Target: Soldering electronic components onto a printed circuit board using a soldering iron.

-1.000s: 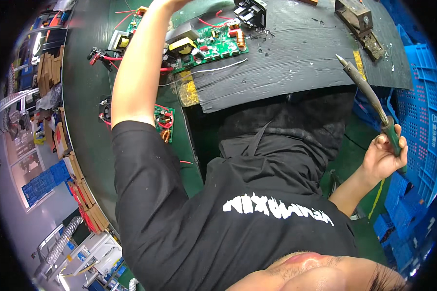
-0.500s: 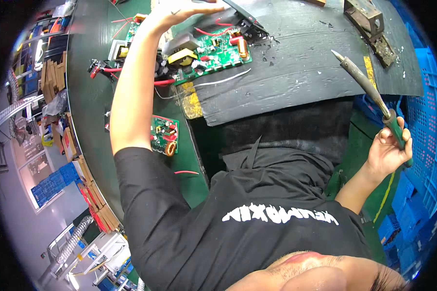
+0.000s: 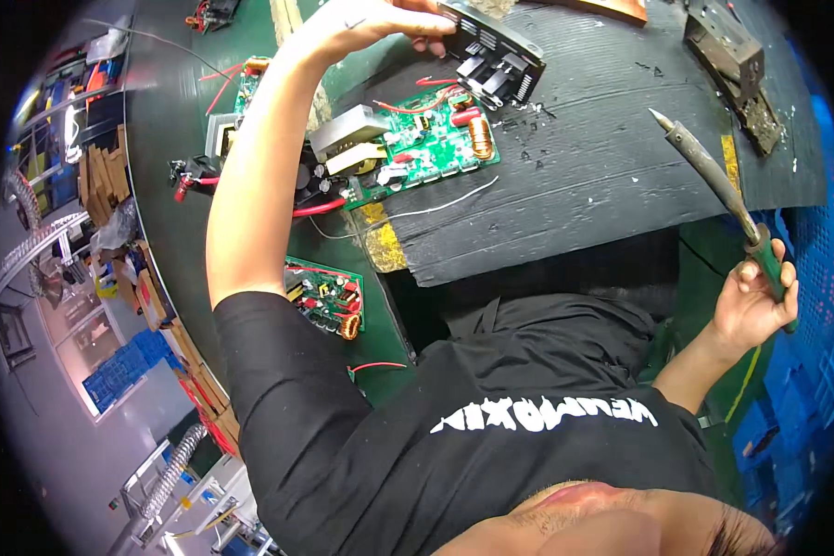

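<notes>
Left hand (image 3: 375,23) now pinching black panel (image 3: 502,57) by its left edge, tilted just beyond green circuit board (image 3: 435,153) on the surface (image 3: 574,176). Was nearly edge-on half a second ago; socket side shows now. Right hand (image 3: 752,301) unchanged, wrapped round soldering iron (image 3: 711,176) handle.
</notes>
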Demonstrator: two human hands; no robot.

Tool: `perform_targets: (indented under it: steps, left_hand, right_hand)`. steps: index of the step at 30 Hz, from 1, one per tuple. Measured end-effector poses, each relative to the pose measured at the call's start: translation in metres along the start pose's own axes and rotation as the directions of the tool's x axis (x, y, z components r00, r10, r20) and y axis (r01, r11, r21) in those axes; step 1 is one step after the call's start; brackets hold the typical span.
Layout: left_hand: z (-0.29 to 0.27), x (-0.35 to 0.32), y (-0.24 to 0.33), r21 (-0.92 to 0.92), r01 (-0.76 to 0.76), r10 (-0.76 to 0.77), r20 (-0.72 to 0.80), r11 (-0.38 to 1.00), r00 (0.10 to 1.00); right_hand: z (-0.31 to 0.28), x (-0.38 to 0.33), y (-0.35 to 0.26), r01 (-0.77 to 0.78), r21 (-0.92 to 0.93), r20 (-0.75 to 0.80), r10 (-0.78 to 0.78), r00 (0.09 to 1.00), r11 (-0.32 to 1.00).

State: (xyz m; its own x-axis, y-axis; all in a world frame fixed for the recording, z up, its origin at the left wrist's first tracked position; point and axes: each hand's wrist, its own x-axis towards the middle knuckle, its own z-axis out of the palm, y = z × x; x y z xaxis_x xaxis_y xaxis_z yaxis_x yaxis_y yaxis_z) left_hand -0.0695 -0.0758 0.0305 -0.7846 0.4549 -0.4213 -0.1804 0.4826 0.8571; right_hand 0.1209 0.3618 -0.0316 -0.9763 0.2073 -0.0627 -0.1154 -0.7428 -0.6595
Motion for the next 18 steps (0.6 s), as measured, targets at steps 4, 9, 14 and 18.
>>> perform_targets:
  steps: [4,9,14,18]
  left_hand:
    - [0.001,-0.003,0.001,0.015,-0.057,0.056,0.057,0.998,0.997]
    - [0.008,-0.039,0.0,0.263,-0.09,0.144,-0.192,0.96,0.971]
    - [0.02,-0.099,-0.008,0.616,-0.086,0.241,-0.174,0.783,0.955]
    - [0.041,-0.115,-0.013,0.435,-0.008,0.138,-0.267,0.9,0.954]
  right_hand:
    - [0.005,0.015,0.001,-0.061,-0.006,0.016,0.061,0.998,0.998]
    - [0.009,0.026,0.005,-0.093,0.003,0.044,0.093,0.995,0.996]
    - [0.008,0.03,0.007,-0.102,0.031,0.066,0.099,0.993,0.994]
    - [0.01,0.036,0.011,-0.132,0.069,0.155,0.12,0.981,0.989]
